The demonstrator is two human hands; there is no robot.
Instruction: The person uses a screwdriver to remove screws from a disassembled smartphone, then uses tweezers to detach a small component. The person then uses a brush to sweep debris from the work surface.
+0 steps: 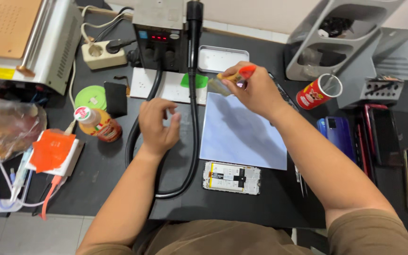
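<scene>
Hands above the pale blue rectangular mat, centre frame.
Your right hand pinched a small orange-handled tool; your left hand hovered half-curled, empty.

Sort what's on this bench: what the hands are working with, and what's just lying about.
In use:
right hand gripping a small orange-handled tool
left hand hovering open beside the thick black hose
pale blue rectangular mat
opened phone frame, near edge

Lying about:
orange juice bottle
red snack can
blue phone
white power strip
empty metal tray
</scene>
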